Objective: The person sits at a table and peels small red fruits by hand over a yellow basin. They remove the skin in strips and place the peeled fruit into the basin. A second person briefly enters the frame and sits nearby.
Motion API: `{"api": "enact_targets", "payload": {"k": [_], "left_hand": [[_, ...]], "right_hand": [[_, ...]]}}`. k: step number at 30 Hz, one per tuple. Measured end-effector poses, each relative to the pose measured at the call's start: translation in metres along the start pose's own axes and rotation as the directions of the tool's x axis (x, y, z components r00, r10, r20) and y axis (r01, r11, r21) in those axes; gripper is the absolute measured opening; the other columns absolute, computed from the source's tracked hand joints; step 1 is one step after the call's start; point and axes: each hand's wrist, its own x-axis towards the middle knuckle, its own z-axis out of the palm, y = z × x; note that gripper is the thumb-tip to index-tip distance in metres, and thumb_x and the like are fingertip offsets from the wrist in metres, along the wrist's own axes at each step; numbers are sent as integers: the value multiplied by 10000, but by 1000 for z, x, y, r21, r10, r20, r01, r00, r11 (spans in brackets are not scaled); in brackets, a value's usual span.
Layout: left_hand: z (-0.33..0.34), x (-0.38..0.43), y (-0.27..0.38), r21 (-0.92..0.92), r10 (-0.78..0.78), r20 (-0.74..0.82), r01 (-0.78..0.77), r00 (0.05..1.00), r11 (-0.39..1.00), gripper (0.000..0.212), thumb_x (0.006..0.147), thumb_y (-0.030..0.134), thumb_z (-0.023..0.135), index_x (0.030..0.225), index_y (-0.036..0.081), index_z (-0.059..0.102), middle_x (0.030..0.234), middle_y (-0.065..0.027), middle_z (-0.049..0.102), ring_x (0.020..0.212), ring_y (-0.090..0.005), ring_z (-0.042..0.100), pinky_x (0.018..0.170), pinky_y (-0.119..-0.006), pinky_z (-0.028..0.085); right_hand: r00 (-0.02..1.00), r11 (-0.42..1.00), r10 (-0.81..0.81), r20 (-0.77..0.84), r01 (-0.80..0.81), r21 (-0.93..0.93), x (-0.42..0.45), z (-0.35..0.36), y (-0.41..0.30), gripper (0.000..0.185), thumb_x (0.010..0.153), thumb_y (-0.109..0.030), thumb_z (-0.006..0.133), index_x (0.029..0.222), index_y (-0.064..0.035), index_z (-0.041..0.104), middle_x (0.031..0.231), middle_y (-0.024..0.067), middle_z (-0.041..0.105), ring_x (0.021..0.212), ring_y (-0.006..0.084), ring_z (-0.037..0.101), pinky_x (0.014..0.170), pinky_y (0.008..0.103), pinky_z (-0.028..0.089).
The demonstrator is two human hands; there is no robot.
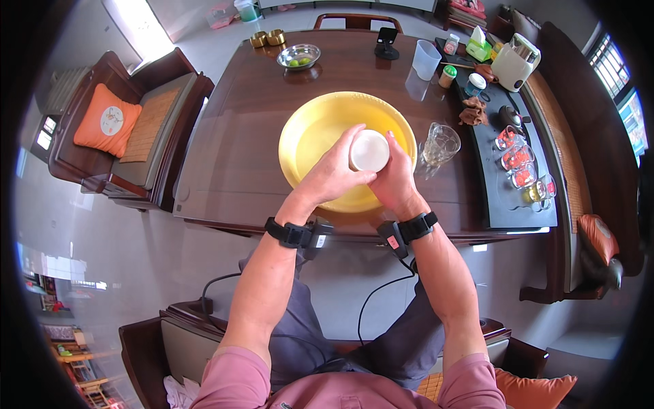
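Note:
Between both palms I hold a small round white cup (370, 151), its pale circular face turned up towards me. My left hand (334, 174) wraps its left side, with the thumb along the near edge. My right hand (397, 176) presses against its right side. Below the hands stands a yellow plastic basin (301, 163) on the dark wooden table (230, 168). Droplets dot the basin's far rim. The cup is above the basin, and part of its wall is hidden by my fingers. A clear drinking glass (440, 144) is just right of the basin.
A metal bowl (299, 55) with green fruit, brass-coloured cups (267, 38) and a phone stand (387, 43) are at the back. A translucent plastic jug (426, 60) stands far right. The black tea tray (511, 204) carries patterned glasses (517, 157) and an electric kettle (516, 62). Cables hang from my wrist straps.

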Motion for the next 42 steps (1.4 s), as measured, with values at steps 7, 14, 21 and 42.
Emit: {"api": "enact_targets", "payload": {"k": [7, 14, 21, 42], "left_hand": [[-4, -1, 12, 293, 141, -13, -132, 990, 947, 899, 725, 117, 913, 1510, 80, 477, 1457, -164, 587, 1379, -350, 541, 1104, -423, 498], [-14, -3, 24, 260, 70, -53, -54, 996, 964, 869, 710, 125, 935, 1472, 70, 522, 1385, -161, 642, 1296, -331, 618, 1100, -413, 509], [-12, -3, 20, 255, 108, -6, -103, 994, 961, 893, 737, 155, 952, 1501, 62, 498, 1408, -157, 623, 1292, -295, 624, 1076, -402, 535], [-3, 7, 13, -624, -313, 17, 255, 950, 739, 400, 1123, 331, 481, 1465, 132, 535, 1372, -73, 585, 1226, -194, 612, 963, -393, 580]], "right_hand": [[1000, 999, 14, -16, -14, 39, 1, 4, -1, 579, 1136, -479, 325, 1432, -18, 512, 1390, 147, 623, 1278, 316, 619, 1039, 516, 547], [992, 728, -115, -43, 55, -684, 0, 5, -12, 507, 1103, -429, 457, 1293, 11, 623, 1089, 123, 714, 926, 201, 713, 745, 352, 596], [988, 682, -154, 4, 110, -723, -3, -3, -7, 366, 996, -140, 555, 1308, 46, 602, 1101, 120, 705, 877, 169, 686, 755, 287, 554], [972, 399, -227, -57, 40, -916, 0, 5, 5, 339, 1001, -153, 464, 1262, 61, 436, 903, 214, 692, 690, 238, 669, 626, 390, 544]]}}
